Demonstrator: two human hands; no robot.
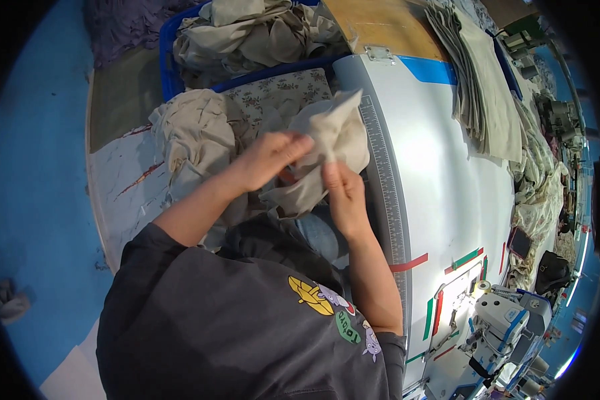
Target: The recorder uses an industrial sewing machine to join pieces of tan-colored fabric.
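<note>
Between my two hands, above my lap, is a piece of beige fabric [343,130], creased and slightly blurred. My left hand [271,159] pinches its near left part, thumb and fingers closed together. On the right side, my right hand [345,191] grips the same fabric, its thumb lying on top and the other fingers mostly hidden. To the left of my hands, a heap of beige cloth [200,133] hangs over the edge of a worn white board. A floral fabric piece [283,93] lies just beyond my hands.
A blue bin [171,70] full of beige cloth stands at the far side. Along my right runs a white table [420,153] edged with a ruler [383,167]. A sewing machine [507,313] sits at lower right, and folded beige panels [477,93] drape over the far right.
</note>
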